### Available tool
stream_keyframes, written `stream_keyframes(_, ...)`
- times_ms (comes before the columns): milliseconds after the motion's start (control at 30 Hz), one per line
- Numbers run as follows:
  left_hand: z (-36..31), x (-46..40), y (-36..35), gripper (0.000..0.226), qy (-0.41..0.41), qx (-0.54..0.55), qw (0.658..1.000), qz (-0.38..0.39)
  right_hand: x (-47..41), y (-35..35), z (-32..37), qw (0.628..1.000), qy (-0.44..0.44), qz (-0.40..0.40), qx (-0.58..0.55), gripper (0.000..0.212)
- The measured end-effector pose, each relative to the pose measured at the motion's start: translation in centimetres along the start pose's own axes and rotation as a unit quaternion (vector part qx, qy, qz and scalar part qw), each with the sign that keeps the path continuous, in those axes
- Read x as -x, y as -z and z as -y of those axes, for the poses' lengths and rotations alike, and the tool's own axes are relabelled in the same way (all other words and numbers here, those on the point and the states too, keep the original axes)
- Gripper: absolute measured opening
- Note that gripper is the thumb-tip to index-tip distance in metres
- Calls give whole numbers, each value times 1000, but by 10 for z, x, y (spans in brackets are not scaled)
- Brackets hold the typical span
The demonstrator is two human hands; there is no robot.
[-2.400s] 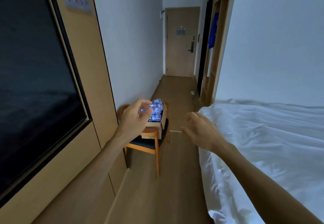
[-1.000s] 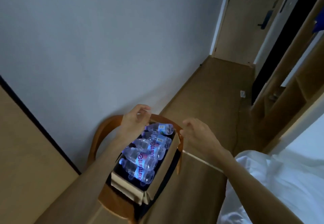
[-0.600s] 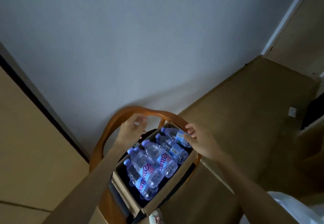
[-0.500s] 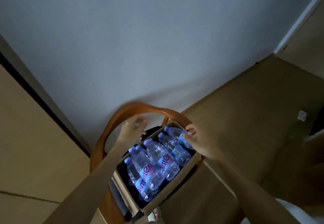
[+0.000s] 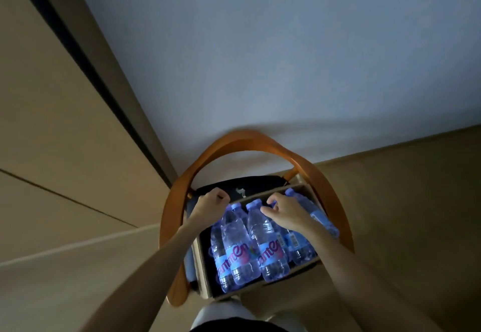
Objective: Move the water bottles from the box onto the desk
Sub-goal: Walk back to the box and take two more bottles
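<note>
Left hand (image 5: pixel 210 205) curled at box (image 5: pixel 263 288) corner, grip unclear, right hand (image 5: pixel 286 212) hiding bottle necks

So the box (image 5: pixel 205 274) sits on the chair (image 5: pixel 260 139) seat, and the chair's curved back is against the wall (image 5: pixel 260 58). The water bottles (image 5: pixel 250 240) lie on their sides in the box, packed side by side. Left hand (image 5: pixel 209 205) is at the box's far left corner, right hand (image 5: pixel 287 213) on top of the bottles right of it.
</note>
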State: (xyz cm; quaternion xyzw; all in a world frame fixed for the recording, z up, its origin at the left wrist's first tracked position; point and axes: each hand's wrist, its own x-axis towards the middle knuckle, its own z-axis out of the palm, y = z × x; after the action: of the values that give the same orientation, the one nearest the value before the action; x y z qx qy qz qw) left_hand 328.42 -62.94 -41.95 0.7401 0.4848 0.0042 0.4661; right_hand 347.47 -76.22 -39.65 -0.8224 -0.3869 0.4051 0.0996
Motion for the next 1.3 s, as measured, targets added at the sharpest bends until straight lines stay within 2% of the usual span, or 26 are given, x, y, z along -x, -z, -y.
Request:
stream_keyframes(133, 19, -8, -13, 34, 88, -33, 995, 27, -22, -15, 7, 998, -3, 54, 25, 35)
stream_keyframes(300, 26, -16, -25, 62, 121, -103, 983, 89, -43, -26, 17, 992, -21, 72, 100, 61)
stream_keyframes(367, 25, -19, -26, 66, 116, -130, 979, 103, -50, -28, 20, 989, -20, 72, 125, 54)
stream_keyframes(433, 25, -23, -26, 67, 108, -147, 978, 106, -54, -31, 23, 988, -9, 78, 132, 34)
stream_keyframes(500, 23, -27, -27, 66, 109, -158, 975, 111, -57, -32, 27, 987, 6, 85, 133, 22)
stream_keyframes(800, 11, -23, -20, 35, 128, -157, 971, 130, -55, -8, 28, 984, 28, 109, 141, 35)
stream_keyframes(933, 1, -8, -15, 32, 126, -184, 970, 94, -42, 5, 30, 977, 55, 146, 144, 23)
stream_keyframes(1067, -7, 12, -13, 44, 102, -194, 973, 75, -21, 13, 26, 973, 81, 149, 155, 22)
stream_keyframes(1167, -19, 34, -8, 30, 65, -171, 981, 57, -1, 21, 23, 973, 103, 135, 157, 21)
stream_keyframes(1300, -37, 71, 0, 19, 23, -169, 985, -18, 22, 36, 16, 979, 137, 80, 130, 18)
